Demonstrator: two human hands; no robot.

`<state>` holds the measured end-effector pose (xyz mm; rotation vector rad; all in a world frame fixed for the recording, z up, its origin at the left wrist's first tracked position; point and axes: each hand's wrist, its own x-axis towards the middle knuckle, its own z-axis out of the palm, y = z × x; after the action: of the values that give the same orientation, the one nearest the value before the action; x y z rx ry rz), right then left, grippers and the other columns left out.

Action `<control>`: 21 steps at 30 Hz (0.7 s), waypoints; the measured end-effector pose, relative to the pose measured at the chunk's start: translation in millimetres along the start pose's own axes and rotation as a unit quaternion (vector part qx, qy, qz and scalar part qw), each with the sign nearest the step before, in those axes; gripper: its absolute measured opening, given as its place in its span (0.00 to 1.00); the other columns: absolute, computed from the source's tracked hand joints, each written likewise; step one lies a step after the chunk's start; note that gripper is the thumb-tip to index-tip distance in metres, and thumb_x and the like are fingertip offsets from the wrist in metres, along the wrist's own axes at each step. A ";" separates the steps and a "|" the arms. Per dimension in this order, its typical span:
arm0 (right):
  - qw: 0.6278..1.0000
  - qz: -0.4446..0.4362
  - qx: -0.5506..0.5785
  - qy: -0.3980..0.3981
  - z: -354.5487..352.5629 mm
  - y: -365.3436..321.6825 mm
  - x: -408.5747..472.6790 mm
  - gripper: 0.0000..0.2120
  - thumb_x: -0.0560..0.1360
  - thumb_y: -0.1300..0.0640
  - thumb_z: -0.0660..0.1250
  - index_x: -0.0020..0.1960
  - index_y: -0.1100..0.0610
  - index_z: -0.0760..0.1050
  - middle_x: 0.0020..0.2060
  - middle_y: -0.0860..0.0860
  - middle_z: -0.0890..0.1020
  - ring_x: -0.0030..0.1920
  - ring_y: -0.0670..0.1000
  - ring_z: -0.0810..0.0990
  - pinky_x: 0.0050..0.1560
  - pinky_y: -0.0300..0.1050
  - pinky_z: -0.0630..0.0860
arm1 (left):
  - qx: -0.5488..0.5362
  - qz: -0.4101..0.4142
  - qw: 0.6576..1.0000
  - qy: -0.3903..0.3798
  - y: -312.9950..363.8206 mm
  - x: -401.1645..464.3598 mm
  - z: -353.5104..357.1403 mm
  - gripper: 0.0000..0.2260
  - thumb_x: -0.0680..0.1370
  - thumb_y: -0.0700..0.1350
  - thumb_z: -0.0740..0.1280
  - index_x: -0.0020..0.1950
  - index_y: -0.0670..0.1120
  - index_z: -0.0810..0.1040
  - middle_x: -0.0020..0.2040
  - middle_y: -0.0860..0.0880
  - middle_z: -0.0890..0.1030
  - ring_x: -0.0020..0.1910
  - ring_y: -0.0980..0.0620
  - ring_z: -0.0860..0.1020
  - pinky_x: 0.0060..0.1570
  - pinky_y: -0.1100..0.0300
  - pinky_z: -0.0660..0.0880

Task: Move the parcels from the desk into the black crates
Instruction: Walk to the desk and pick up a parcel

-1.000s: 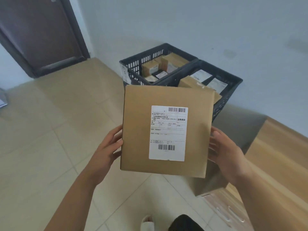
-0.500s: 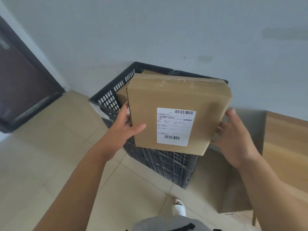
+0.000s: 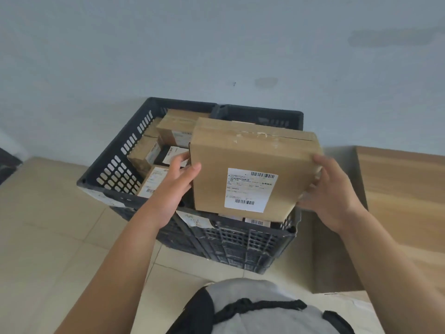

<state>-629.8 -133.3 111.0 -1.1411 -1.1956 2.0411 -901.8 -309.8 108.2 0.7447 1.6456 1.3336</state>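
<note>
Two black crates [image 3: 115,174] stand side by side on the tiled floor, beside the wooden desk [image 3: 404,189]. Over the right crate, tilted, a flat cardboard parcel [image 3: 250,150] with a white shipping label [image 3: 250,189] is held at its side edges, the left hand [image 3: 173,189] and right hand [image 3: 334,189] each with its grip clamped on it.

Parcel-sorting room, black crates [image 3: 115,169] of labelled parcels [image 3: 178,131], wooden desk [image 3: 404,189]
</note>
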 end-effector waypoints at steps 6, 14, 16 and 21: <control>0.988 0.025 -0.052 0.141 20.1 27.6 10.6 0.24 0.70 0.43 0.68 0.63 0.51 0.73 0.54 0.50 0.80 0.52 0.53 0.79 0.52 0.54 0.72 | -0.025 -0.058 0.997 -0.052 -25.9 38.3 -10.3 0.43 0.59 0.78 0.74 0.66 0.56 0.69 0.66 0.54 0.80 0.68 0.57 0.76 0.76 0.50 0.66; 0.953 0.044 -0.177 0.243 27.4 85.8 23.0 0.22 0.79 0.61 0.69 0.72 0.52 0.72 0.57 0.50 0.82 0.53 0.50 0.81 0.50 0.48 0.80 | 0.103 -0.167 0.974 -0.113 -89.8 82.4 -20.7 0.12 0.84 0.58 0.64 0.66 0.57 0.71 0.61 0.61 0.77 0.67 0.53 0.74 0.66 0.56 0.69; 0.940 0.034 -0.224 0.253 30.1 90.1 27.8 0.25 0.79 0.62 0.69 0.74 0.49 0.71 0.53 0.45 0.81 0.47 0.46 0.81 0.37 0.38 0.78 | 0.135 -0.159 0.971 -0.119 -93.7 89.0 -19.9 0.16 0.85 0.55 0.63 0.72 0.54 0.71 0.62 0.59 0.77 0.66 0.52 0.74 0.67 0.55 0.70; 0.898 0.046 -0.341 0.274 38.9 91.6 41.8 0.29 0.80 0.61 0.66 0.79 0.49 0.65 0.60 0.49 0.79 0.44 0.47 0.78 0.33 0.38 0.73 | 0.220 -0.126 0.962 -0.105 -94.1 98.7 -11.7 0.17 0.86 0.51 0.63 0.73 0.48 0.73 0.58 0.56 0.77 0.52 0.57 0.74 0.55 0.58 0.69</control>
<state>-685.9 -163.5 23.8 -1.9609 -1.5968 1.1954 -949.8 -253.7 -7.0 0.8658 1.8111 0.6885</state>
